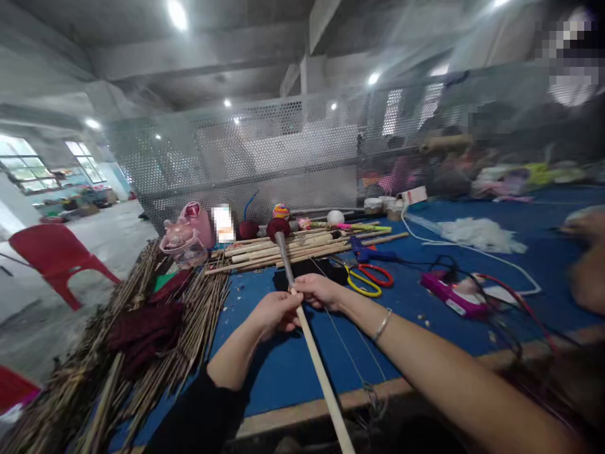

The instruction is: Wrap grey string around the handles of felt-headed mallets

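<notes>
Held in left grip [276,312] and right grip [319,291]: one pale stick [322,372], grey toward dark-red ball [278,227], crossing over front edge of blue worktop [276,381].

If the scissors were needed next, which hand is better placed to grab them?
Probably the right hand: it is nearer the scissors, which lie on its side of the wooden stick. The left hand is farther away. Both hands hold the stick.
</notes>
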`<state>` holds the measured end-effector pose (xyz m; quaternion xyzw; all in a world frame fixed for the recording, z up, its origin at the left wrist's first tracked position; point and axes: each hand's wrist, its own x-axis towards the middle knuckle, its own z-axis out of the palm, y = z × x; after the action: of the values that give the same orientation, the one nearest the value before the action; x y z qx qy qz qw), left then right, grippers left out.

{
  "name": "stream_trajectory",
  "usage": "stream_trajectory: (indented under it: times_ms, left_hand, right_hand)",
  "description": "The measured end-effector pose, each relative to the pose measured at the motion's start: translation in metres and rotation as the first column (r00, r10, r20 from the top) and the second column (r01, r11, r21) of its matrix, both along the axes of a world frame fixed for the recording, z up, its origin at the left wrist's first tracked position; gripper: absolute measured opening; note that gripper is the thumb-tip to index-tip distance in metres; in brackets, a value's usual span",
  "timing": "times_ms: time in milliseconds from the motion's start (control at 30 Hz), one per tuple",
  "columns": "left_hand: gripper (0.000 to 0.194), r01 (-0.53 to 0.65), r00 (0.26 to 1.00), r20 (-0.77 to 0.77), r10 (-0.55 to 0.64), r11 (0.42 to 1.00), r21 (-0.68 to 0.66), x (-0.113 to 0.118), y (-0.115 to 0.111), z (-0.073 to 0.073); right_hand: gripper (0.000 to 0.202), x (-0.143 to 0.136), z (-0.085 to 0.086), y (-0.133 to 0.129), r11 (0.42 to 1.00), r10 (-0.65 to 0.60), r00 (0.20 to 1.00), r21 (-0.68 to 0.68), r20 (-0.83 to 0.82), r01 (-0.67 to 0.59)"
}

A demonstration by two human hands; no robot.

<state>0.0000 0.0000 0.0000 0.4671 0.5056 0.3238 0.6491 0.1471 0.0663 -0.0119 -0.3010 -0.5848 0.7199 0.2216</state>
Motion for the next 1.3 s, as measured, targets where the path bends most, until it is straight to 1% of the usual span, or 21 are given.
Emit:
stream_trajectory:
  times_ms: [67,133,233,267,333,400,467,533,600,700,800,900,967,1067,1133,1167,1300]
  left_hand:
    - [0.036,-0.028,0.999,-0.030,0.029,0.998,0.050,-0.002,0.001,-0.001]
    - [0.034,-0.044,0.999,-0.008,0.045,0.997,0.068,-0.002,0.002,0.000]
    - [0.024,-0.047,0.991,0.127,0.043,0.998,0.031,-0.001,0.002,0.003]
    - [0.022,-0.044,0.985,0.168,0.042,0.999,0.012,-0.001,0.001,0.005]
    - [0.022,-0.035,0.977,0.209,0.038,0.999,-0.018,0.000,0.001,0.006]
    - [0.026,-0.025,0.982,0.187,0.030,0.999,-0.032,-0.001,0.000,0.005]
    - [0.028,-0.020,0.992,0.126,0.024,0.999,-0.032,-0.003,0.001,0.002]
    - [0.032,-0.024,0.998,0.060,0.025,1.000,-0.014,-0.004,0.001,-0.002]
    - [0.034,-0.034,0.999,0.033,0.034,0.999,0.023,-0.004,0.002,-0.004]
    - [0.032,-0.043,0.997,0.071,0.040,0.998,0.051,-0.003,0.002,-0.003]
    - [0.026,0.014,0.990,0.138,-0.012,1.000,-0.013,-0.002,0.000,0.000]
    - [0.020,0.054,0.977,0.212,-0.038,0.996,-0.071,0.002,-0.002,0.001]
    - [0.012,0.019,0.963,0.271,0.008,0.995,-0.097,0.006,-0.003,0.001]
    - [0.003,-0.130,0.929,0.322,0.182,0.976,-0.176,0.012,-0.002,0.001]
    - [0.006,-0.222,0.910,0.303,0.284,0.949,-0.225,0.011,0.001,0.004]
    - [0.008,-0.254,0.904,0.288,0.317,0.938,-0.235,0.009,0.002,0.005]
    - [0.019,-0.329,0.897,0.244,0.368,0.926,-0.188,-0.005,0.010,0.008]
  right_hand:
    - [0.028,-0.001,0.000,0.000,1.000,-0.012,1.000,-0.001,-0.002,0.012]
    - [0.028,-0.001,0.000,0.000,1.000,-0.006,1.000,-0.017,-0.015,0.006]
    - [0.028,0.002,0.000,0.001,0.997,0.035,0.998,-0.072,-0.059,-0.039]
    - [0.028,0.002,0.001,0.001,0.996,0.047,0.997,-0.076,-0.069,-0.052]
    - [0.028,0.003,0.001,0.001,0.997,0.048,0.996,-0.063,-0.075,-0.053]
    - [0.027,0.002,0.001,0.000,0.999,0.025,0.997,-0.044,-0.068,-0.028]
    - [0.026,0.000,0.001,-0.001,0.999,-0.001,0.999,-0.039,-0.053,-0.001]
    - [0.026,-0.001,0.001,-0.002,0.999,-0.020,0.999,-0.040,-0.027,0.019]
    - [0.026,-0.001,0.001,-0.001,0.999,-0.032,0.999,-0.043,-0.014,0.031]
    - [0.025,0.001,0.001,0.000,0.998,-0.002,1.000,-0.060,-0.023,0.000]
    - [0.024,0.001,0.002,0.000,0.997,0.053,0.999,-0.063,-0.012,-0.053]
    - [0.023,-0.002,0.000,-0.002,1.000,0.009,0.999,0.011,0.031,-0.009]
    - [0.023,-0.006,-0.001,-0.004,0.997,-0.040,0.997,0.074,0.071,0.035]
    - [0.024,-0.012,-0.001,-0.007,0.991,-0.075,0.992,0.115,0.098,0.063]
    - [0.023,-0.012,0.000,-0.008,0.992,-0.074,0.994,0.105,0.082,0.065]
    - [0.022,-0.012,0.001,-0.009,0.994,-0.068,0.995,0.095,0.070,0.061]
    - [0.027,-0.006,0.003,-0.007,0.995,-0.074,0.996,0.068,0.055,0.071]
